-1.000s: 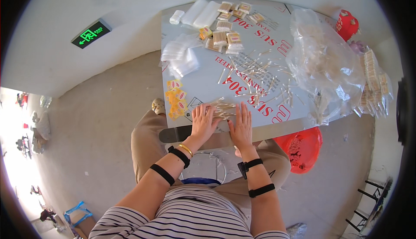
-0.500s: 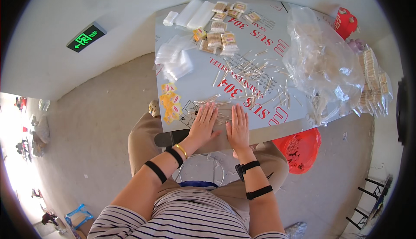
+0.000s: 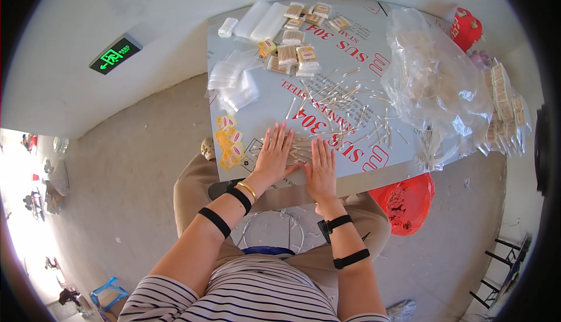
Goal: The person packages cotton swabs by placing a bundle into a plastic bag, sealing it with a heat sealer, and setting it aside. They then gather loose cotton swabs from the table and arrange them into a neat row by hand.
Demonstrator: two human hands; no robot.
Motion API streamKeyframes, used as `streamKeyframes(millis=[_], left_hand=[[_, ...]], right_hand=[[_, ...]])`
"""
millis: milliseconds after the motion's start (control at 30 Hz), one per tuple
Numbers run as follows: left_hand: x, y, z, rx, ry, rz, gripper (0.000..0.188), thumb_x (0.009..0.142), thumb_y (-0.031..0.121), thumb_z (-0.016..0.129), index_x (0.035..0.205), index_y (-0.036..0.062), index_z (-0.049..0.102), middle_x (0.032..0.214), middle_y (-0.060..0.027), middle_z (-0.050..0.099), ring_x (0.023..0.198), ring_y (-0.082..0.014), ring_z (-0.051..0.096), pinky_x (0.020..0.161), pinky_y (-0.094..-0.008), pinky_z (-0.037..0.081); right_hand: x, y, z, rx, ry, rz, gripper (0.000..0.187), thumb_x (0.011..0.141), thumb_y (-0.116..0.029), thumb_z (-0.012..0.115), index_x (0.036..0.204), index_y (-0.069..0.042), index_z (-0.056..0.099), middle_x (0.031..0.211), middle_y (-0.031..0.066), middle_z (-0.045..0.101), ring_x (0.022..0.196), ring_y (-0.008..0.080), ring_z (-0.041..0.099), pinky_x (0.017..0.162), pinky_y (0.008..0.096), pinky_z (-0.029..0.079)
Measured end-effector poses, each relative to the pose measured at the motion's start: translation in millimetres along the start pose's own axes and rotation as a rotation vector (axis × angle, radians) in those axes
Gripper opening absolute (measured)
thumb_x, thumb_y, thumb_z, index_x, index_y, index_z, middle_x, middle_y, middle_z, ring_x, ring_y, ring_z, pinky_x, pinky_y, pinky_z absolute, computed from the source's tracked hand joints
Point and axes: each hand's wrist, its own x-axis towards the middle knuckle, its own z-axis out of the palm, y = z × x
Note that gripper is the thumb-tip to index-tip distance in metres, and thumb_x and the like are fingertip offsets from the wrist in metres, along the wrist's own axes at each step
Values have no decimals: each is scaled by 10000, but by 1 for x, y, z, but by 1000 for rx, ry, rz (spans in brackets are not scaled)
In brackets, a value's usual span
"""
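Note:
My left hand (image 3: 273,155) lies flat on the table near its front edge, fingers stretched out and pointing away from me. Beside it, my right hand (image 3: 321,170) is flat too, with its fingers extended. Between the two hands is a small bunch of cotton swabs (image 3: 298,151), partly covered by the fingers; the thumbs almost meet below it. More loose cotton swabs (image 3: 345,97) are scattered over the middle of the table beyond my hands. To the left of my left hand lie several yellow paper labels (image 3: 229,143).
Clear plastic sleeves (image 3: 234,79) and packed swab bundles (image 3: 288,55) occupy the far left of the grey printed table (image 3: 269,97). A large clear bag (image 3: 435,82) covers the right side, with more swab packs (image 3: 504,109) beyond it. A red bag (image 3: 404,205) hangs below the front edge.
My left hand has moved slightly forward and its thumb has come closer to my right hand. The swabs between the hands now lie in a tighter bunch. My right hand has barely moved.

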Motion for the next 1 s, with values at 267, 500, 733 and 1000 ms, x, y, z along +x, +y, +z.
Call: streamKeyframes(millis=[267,500,733,1000], left_hand=[[-39,9,9,11,-1,25,998,894,646,530,1545,-44,220,1632,-222,163,1526,-366,126,1234,-516,109],[-21,0,4,-30,-8,43,999,900,656,510,1548,-45,214,1630,-214,175,1528,-347,136,1237,-503,107],[-30,-9,10,-31,21,83,943,931,631,474,1549,-34,218,1627,-205,190,1528,-346,138,1241,-494,109],[-28,-4,17,-14,-4,90,830,948,478,500,1557,-13,223,1634,-188,192,1531,-341,136,1242,-497,110]], right_hand=[[6,3,2,8,14,-41,634,984,-214,490,1555,-42,274,1629,144,246,1507,324,223,1217,506,167],[-3,5,12,-126,-95,-90,673,967,-255,529,1555,-49,276,1630,98,254,1512,274,222,1225,498,171],[2,1,20,-140,-130,-194,658,971,-273,528,1544,-42,300,1614,106,288,1505,261,244,1228,502,173],[1,-20,40,130,-14,-117,660,996,-299,473,1532,26,267,1598,244,249,1501,380,212,1221,520,167]])
